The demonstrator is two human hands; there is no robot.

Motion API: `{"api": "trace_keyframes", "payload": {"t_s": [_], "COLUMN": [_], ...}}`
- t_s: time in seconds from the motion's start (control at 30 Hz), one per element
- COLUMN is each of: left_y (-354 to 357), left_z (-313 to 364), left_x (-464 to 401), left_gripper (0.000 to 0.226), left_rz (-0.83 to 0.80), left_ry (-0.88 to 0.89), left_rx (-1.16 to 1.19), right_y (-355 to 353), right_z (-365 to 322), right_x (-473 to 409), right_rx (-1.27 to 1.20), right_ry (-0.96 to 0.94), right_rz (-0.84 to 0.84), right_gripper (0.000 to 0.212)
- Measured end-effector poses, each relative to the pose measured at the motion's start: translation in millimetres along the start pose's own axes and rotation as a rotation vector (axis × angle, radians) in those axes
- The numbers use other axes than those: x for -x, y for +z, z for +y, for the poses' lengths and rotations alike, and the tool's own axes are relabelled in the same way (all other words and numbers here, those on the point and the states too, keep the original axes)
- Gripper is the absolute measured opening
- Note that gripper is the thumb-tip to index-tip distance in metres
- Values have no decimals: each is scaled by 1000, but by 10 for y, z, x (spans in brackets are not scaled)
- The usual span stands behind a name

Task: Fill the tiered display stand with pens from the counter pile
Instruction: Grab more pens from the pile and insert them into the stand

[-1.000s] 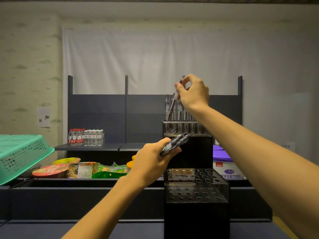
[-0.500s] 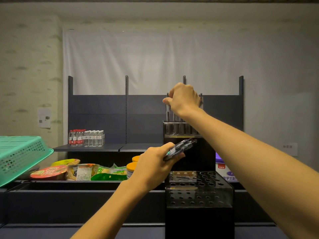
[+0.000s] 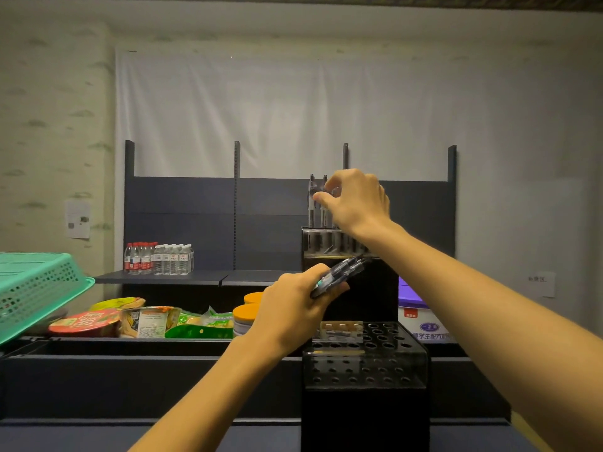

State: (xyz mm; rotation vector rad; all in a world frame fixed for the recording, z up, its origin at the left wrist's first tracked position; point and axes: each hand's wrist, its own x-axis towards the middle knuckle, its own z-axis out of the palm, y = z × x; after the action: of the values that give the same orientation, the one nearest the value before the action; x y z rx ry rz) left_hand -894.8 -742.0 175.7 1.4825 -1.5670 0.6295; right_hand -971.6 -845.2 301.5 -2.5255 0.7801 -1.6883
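Head view: right hand (image 3: 355,200) pinches a pen top among upright pens (image 3: 317,203) at top-tier left edge of display stand (image 3: 365,363); left hand (image 3: 293,314) clamps spare pens (image 3: 339,275) w/ loose ends. Risk: bundle slips, or nudge tips seated pens

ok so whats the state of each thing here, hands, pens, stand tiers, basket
right hand: raised at the top tier, fingertips pinched at the pens there
left hand: closed around a bundle of pens
top tier: holds several upright pens
lower tier: holes look empty
green basket: tilted, at the left edge
water bottles: upright on the shelf
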Motion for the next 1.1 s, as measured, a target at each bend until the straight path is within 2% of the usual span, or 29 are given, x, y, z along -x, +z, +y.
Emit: {"api": "trace_keyframes", "payload": {"t_s": [0.1, 0.27, 0.37, 0.47, 0.53, 0.73, 0.9, 1.0, 1.1], "left_y": [-2, -64, -98, -121, -124, -146, -141, -138, -146], "left_z": [36, 41, 64, 152, 197, 253, 311, 317, 264], "left_x": [-8, -22, -65, -124, -149, -140, -138, -127, -89], "left_gripper": [33, 23, 26, 30, 27, 36, 37, 24, 13], "left_rz": [37, 85, 98, 94, 64, -54, -95, -76, -55], "left_ry": [3, -11, -38, -45, -66, -94, -172, -167, -124], "left_rx": [-12, 130, 245, 294, 314, 356, 439, 416, 309], "right_y": [-139, -423, -485, -476, -449, -400, -370, -384, -495], "right_z": [119, 325, 383, 362, 328, 327, 355, 374, 436], "right_x": [86, 376, 618, 794, 864, 982, 1034, 997, 870], "right_rx": [-74, -269, -490, -587, -660, -896, -921, -960, -1020], "right_ry": [-7, -60, -40, -27, -13, 153, 174, 203, 264], "right_rz": [20, 32, -140, -320, -365, -379, -345, -251, -83], "right_gripper": [27, 19, 7, 8, 10, 17, 15, 13, 7]}}
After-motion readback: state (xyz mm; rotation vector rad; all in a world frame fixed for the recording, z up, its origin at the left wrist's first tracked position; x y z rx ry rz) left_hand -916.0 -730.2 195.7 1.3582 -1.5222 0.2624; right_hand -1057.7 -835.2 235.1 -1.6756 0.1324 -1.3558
